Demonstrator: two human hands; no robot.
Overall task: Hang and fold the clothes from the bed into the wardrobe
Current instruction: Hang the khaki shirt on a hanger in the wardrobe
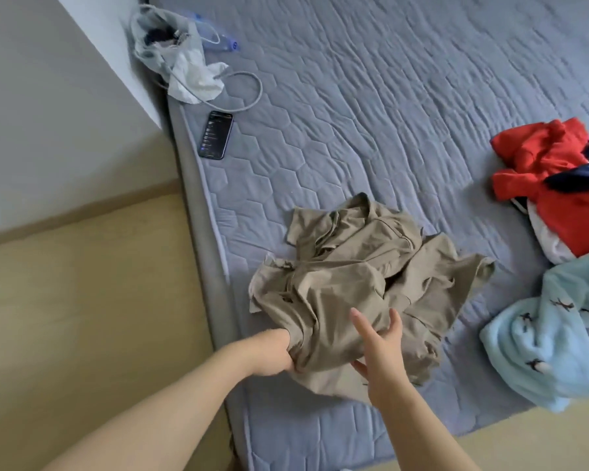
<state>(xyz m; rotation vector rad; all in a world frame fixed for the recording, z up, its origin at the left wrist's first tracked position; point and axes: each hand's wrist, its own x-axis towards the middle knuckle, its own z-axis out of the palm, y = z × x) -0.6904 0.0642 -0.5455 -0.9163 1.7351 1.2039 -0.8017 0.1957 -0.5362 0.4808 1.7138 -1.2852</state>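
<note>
A crumpled khaki garment point(361, 277) lies on the near part of the blue-grey quilted mattress point(371, 113). My left hand point(276, 351) reaches into the garment's near left edge; its fingers are buried in the cloth and gripping a fold. My right hand point(380, 345) hovers over the garment's near side with fingers spread, the thumb and forefinger straight, touching or just above the cloth. At the right edge of the bed lie a red garment point(548, 175) on top of dark and white pieces, and a pale blue fleecy garment point(551, 334) with small dark figures.
A black phone point(216, 134) lies near the mattress's left edge. Beyond it, at the far left corner, sit a grey drawstring bag point(165, 45) with a cord loop and white cloth. Wooden floor point(82, 300) and a grey wall lie to the left.
</note>
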